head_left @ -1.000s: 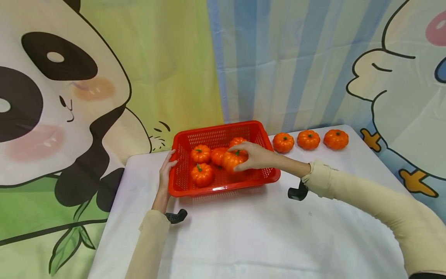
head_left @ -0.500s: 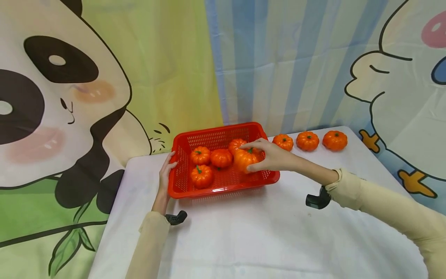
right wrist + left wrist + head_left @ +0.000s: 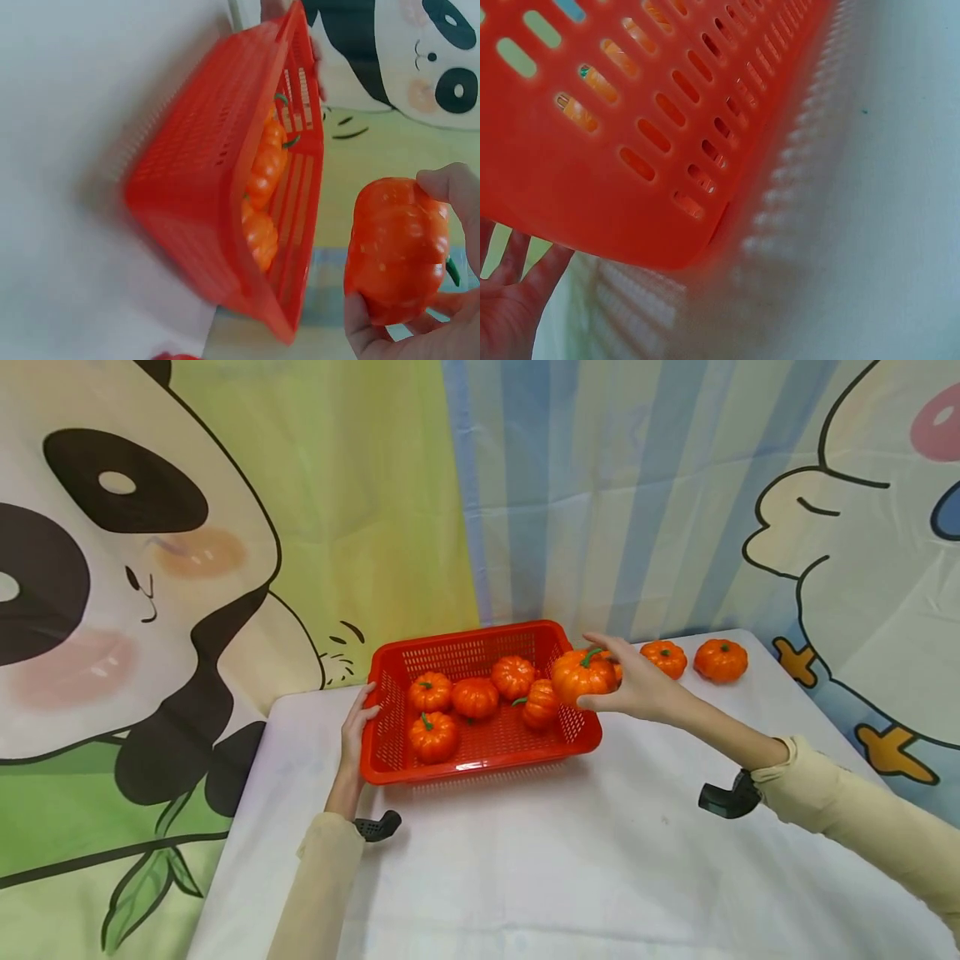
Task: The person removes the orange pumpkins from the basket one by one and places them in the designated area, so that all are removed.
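Note:
In the head view my right hand (image 3: 637, 687) grips a small orange pumpkin (image 3: 583, 677) with a green stem, above the basket's right rim. The right wrist view shows that pumpkin (image 3: 397, 247) between thumb and fingers, apart from the basket. The red plastic basket (image 3: 480, 767) stands on the table, with several like pumpkins (image 3: 475, 698) lying inside. At its left end, my left hand (image 3: 354, 731) rests against the rim. The left wrist view has its fingers (image 3: 546, 271) fairly straight at the basket's edge, tips hidden behind the rim.
Toward the back right of the white-covered table (image 3: 525, 860), pumpkins stand in a row: one (image 3: 664, 657) in the middle, another (image 3: 721, 661) farther right, and one mostly hidden behind the held pumpkin. A printed cloth (image 3: 360, 510) hangs directly behind the table.
My right hand has carried the pumpkin rightward, from over the basket's inside to its right rim. A pumpkin behind it in the basket has come into sight. The left hand stays put.

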Tool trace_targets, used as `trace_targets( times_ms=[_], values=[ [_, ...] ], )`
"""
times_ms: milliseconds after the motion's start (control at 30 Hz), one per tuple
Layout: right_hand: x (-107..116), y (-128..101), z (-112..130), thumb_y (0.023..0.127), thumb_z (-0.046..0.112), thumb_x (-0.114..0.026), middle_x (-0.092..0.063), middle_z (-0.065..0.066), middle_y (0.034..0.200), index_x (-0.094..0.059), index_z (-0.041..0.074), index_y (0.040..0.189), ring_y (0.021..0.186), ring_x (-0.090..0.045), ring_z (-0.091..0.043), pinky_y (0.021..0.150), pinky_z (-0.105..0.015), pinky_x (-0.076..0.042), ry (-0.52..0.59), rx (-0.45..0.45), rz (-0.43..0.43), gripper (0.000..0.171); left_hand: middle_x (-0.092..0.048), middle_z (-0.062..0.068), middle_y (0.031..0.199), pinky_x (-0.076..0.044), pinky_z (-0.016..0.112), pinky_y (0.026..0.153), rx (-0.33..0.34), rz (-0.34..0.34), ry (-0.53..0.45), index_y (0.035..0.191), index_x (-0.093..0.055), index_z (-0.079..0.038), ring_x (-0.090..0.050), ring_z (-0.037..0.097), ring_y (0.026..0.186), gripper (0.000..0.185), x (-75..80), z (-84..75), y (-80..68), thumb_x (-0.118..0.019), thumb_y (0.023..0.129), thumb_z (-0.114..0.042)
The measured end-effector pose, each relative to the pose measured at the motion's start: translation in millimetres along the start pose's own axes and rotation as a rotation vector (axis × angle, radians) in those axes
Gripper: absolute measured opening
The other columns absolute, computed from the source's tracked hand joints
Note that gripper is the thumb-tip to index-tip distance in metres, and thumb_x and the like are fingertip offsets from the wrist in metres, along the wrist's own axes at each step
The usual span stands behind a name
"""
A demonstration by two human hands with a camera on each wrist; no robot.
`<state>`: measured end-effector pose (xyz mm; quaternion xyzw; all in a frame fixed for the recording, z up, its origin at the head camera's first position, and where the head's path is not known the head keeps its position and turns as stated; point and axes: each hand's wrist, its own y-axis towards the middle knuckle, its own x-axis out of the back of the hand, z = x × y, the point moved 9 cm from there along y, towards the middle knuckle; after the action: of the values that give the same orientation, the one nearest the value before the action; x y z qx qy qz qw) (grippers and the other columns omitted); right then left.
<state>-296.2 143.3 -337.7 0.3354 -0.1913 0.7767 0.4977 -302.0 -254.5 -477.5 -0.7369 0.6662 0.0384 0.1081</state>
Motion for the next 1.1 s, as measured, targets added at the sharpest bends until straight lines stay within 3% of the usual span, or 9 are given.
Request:
trace_targets(
  times_ms=[233,533,833,1100],
  values=[
    [11,-8,-29,0.082,0.028,-0.074,-0.030,-0.022,0.146,-0.026,0.008,0.151,0.125,-0.041,-0.041,0.096,-0.057,-0.049,0.002,-0.128,-0.041,0.087,-0.026,-0.009,0.160,-0.027,0.042,0.120,0.007,0.001,0.003,0.150,-0.033,-0.030,-0.032,0.019,0.143,0.051,-0.1,-0.1,-0.9,-0.031,0.102,-0.017],
    [24,-6,-74,0.082,0.020,-0.071,-0.031,-0.029,0.147,-0.024,0.006,0.151,0.129,-0.032,-0.047,0.102,-0.067,-0.036,-0.041,-0.198,-0.200,0.084,-0.025,-0.011,0.159,-0.026,0.041,0.120,0.016,0.003,-0.010,0.150,-0.034,-0.032,-0.031,0.017,0.142,0.051,-0.4,1.8,0.5,-0.031,0.101,-0.016],
    [-10,-1,-149,0.087,0.031,-0.069,-0.021,-0.033,0.149,-0.012,0.001,0.153,0.133,-0.030,-0.049,0.108,-0.065,-0.033,0.085,-0.354,-0.069,0.092,-0.027,-0.008,0.159,-0.024,0.040,0.121,-0.004,0.001,-0.030,0.149,-0.036,-0.030,-0.031,0.018,0.142,0.050,-1.7,1.3,2.8,-0.032,0.101,-0.015],
    [-36,1,-179,0.088,0.025,-0.069,-0.022,-0.035,0.148,-0.011,-0.005,0.150,0.133,-0.029,-0.050,0.110,-0.066,-0.029,0.099,-0.379,-0.007,0.090,-0.027,-0.010,0.159,-0.026,0.040,0.120,0.010,-0.017,-0.024,0.149,-0.036,-0.032,-0.033,0.017,0.141,0.050,0.2,1.0,-0.8,-0.032,0.102,-0.016]
  ],
)
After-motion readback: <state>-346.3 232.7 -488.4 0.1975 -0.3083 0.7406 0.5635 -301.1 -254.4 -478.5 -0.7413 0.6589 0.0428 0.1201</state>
